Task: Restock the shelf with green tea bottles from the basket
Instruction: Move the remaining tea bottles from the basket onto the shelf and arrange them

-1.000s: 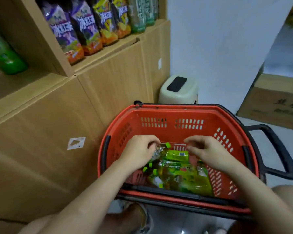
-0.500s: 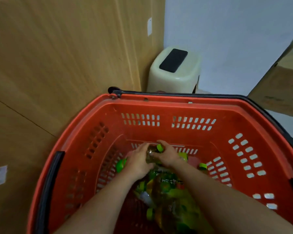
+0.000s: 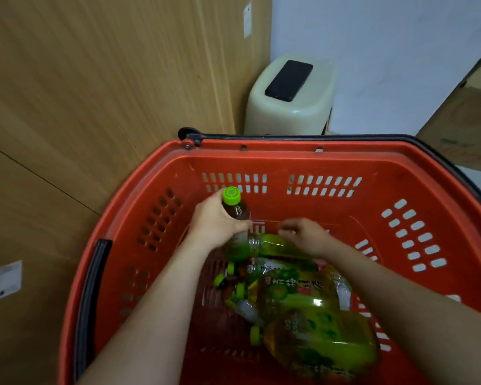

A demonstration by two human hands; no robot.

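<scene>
White wall [image 3: 386, 51] and wood-grain cabinet front [image 3: 109, 93], with a red basket [image 3: 289, 151] filling the foreground.

Left hand [image 3: 220, 223] wrapped round the shoulder of a green tea bottle [image 3: 238, 211], lime cap [image 3: 231, 196] up, near the basket's far-left wall. Right hand [image 3: 306, 236] just beside it, fingers loosely bent and gripping nothing, hovering over a bottle lying on its side [image 3: 272, 244]. Contact with that bottle impossible to confirm through blur. More green tea bottles [image 3: 317, 337] heaped across the basket floor, caps mostly pointing left.

Likely trouble on the lift:
- a slip or swing, from a one-handed hold high on a smooth, full bottle
- a knock against the basket wall or rim on the way out
- a rolling heap under a careless right hand

Beyond the basket, a cream stool [image 3: 289, 112] with a dark phone [image 3: 288, 80] on top, and a cardboard box [image 3: 467, 129] at the right edge.

Out of frame: the shelf itself, so no telling the free space there. Hard to make out: the held bottle's base, lost among blurred labels, and so its clearance from the pile. Also hidden: the number of bottles under the top layer, and the basket's near rim, cut off at the bottom edge.
</scene>
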